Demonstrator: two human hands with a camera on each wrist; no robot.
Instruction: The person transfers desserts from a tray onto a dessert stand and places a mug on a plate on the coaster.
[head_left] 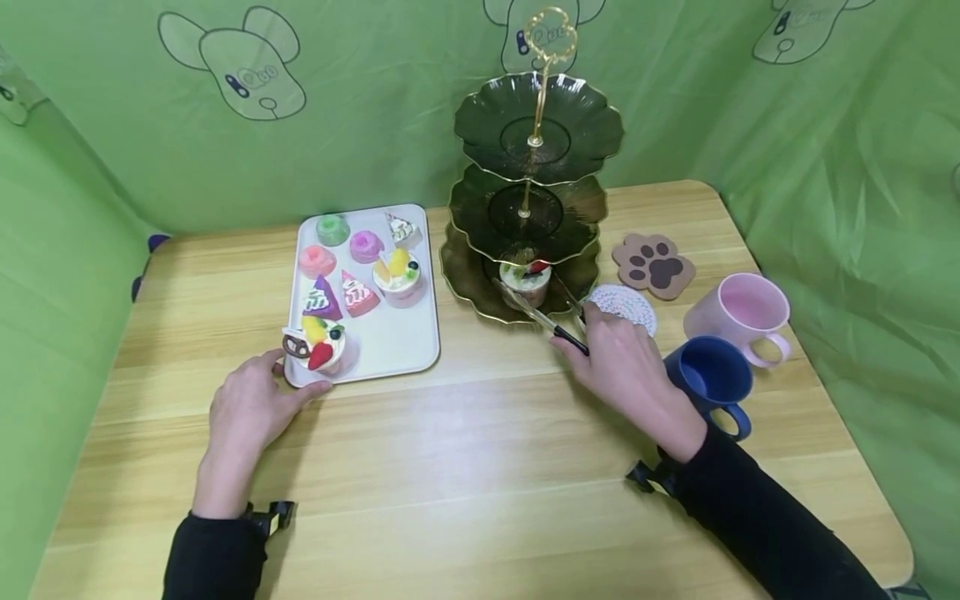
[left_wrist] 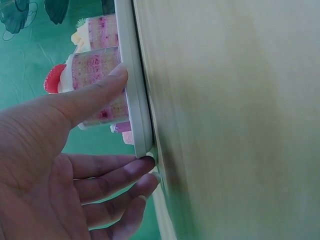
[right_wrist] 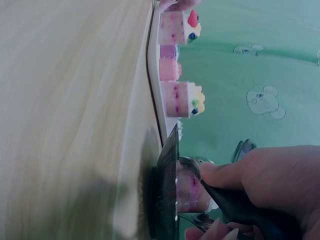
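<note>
Dessert cup (head_left: 532,287) sits between the tongs (head_left: 534,312) gripped by the right hand (head_left: 622,354), on the bottom tier of the three-tier cake stand (head_left: 476,287); the left hand (head_left: 251,400) pinches the near-left corner of the white tray (head_left: 390,350), beside another fruit-topped cup (head_left: 322,343).

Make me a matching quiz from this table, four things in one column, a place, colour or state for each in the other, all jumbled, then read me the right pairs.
Column one
1. Left hand
2. Blue mug
3. Right hand
4. Paw-shaped mat

Column two
A. Holding the tongs
B. Brown, with darker pads
C. Touching a corner of the white tray
D. Standing on the near side of the pink mug

Right pairs
1-C, 2-D, 3-A, 4-B
</note>
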